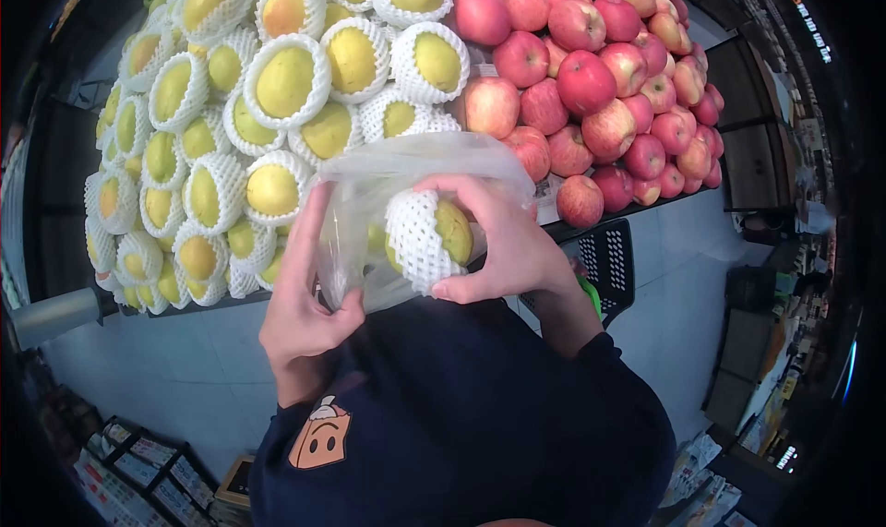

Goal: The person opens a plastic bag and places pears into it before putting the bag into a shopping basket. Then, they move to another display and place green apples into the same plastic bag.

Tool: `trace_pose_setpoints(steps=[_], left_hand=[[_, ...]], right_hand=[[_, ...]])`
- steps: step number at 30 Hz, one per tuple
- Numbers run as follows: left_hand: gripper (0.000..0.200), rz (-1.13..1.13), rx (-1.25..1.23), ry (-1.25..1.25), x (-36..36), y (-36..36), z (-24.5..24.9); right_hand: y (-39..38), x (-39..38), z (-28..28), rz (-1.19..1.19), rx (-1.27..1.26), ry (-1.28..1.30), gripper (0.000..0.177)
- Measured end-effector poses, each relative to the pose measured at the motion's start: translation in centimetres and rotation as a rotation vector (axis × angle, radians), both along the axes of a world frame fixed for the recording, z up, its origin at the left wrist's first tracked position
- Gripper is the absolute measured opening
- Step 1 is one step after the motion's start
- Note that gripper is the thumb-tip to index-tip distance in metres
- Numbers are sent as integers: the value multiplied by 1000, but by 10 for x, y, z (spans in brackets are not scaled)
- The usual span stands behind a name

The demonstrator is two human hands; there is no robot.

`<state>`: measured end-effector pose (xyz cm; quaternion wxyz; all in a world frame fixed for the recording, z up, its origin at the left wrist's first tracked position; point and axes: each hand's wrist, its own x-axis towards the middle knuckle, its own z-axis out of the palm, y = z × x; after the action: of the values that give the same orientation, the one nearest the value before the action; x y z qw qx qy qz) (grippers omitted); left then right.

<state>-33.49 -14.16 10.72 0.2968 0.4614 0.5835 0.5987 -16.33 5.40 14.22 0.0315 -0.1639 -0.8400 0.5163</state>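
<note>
In my right hand is a yellow-green fruit partly wrapped in a white foam net. Thumb and fingers curve around its right side. A clear plastic bag hangs from my left hand, whose fingers run up along the bag's left side with the thumb near its lower edge. The fruit overlaps the bag's mouth in this view. Just beyond both hands, the bag's far edge lies against the piled fruit.
Foam-netted yellow-green fruits are heaped at the left, with red apples heaped to their right. A black perforated stool-like surface stands below the apples. Shelves stand at lower left, and a metal rail end juts out on the left.
</note>
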Motion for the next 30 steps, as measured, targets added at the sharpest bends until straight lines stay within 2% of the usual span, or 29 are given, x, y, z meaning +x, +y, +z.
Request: trace_pose_setpoints(steps=[1,4,9,12,13,17,20,23,29,30], left_hand=[[99,47,-36,19,-3,-4,2],[99,-39,-165,218,-7,-6,4],[102,-270,-145,189,12,8,12],[101,-263,-78,70,8,4,14],[100,-203,-40,-81,9,-2,12],[96,-85,-56,-131,-2,-7,6],[94,44,-79,23,0,-1,7],[94,153,-110,385,-5,14,6],[93,183,-83,323,-4,20,7],[92,181,-93,324,-5,20,7]], right_hand=[[-1,-1,6,-63,182,-161,89],[2,-5,-1,-203,278,-213,86],[-7,-14,-2,-126,373,-139,82],[-7,-21,-5,-138,477,-169,76],[-3,-20,-9,-167,554,-167,74],[4,-17,0,-156,698,-102,64],[4,-17,-9,-99,799,-122,63],[11,-25,-20,-99,796,-122,66],[5,-14,-9,-62,885,-124,72],[5,-11,-3,-69,835,-110,69]])
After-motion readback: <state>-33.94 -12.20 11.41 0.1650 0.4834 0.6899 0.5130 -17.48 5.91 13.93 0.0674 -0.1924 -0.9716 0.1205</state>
